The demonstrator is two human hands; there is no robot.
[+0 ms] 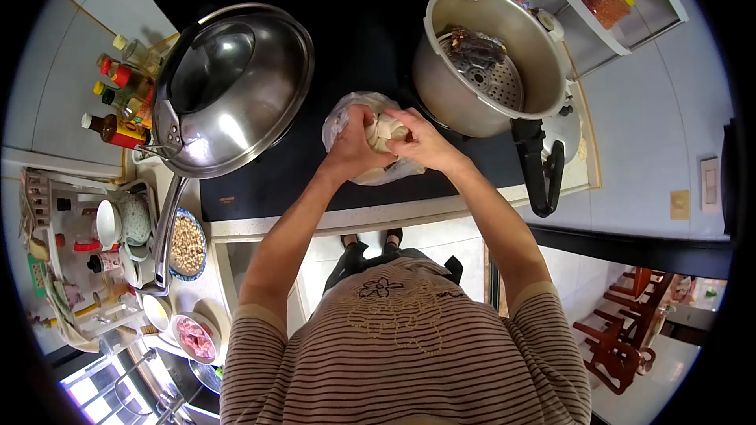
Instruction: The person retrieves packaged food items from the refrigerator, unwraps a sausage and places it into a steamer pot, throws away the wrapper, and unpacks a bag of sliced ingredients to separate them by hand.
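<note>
In the middle of the dark cooktop lies a crinkled clear plastic bag [364, 100]. Pale cream-coloured pieces [384, 131] of food, whose kind I cannot make out, are bunched at its centre. My left hand [353, 145] is closed around their left side. From the right, my right hand [429, 143] curls its fingers and thumb onto the same pieces. Both hands are over the bag, and the lower part of the pieces is hidden by fingers and plastic.
A lidded wok [244, 86] stands left, its long handle toward me. At right is an open pressure cooker [488, 55] with a dark chunk [477, 49] on a perforated rack. Bottles [126, 94], a bowl of beans [187, 244] and a bowl of raw meat [195, 337] line the left.
</note>
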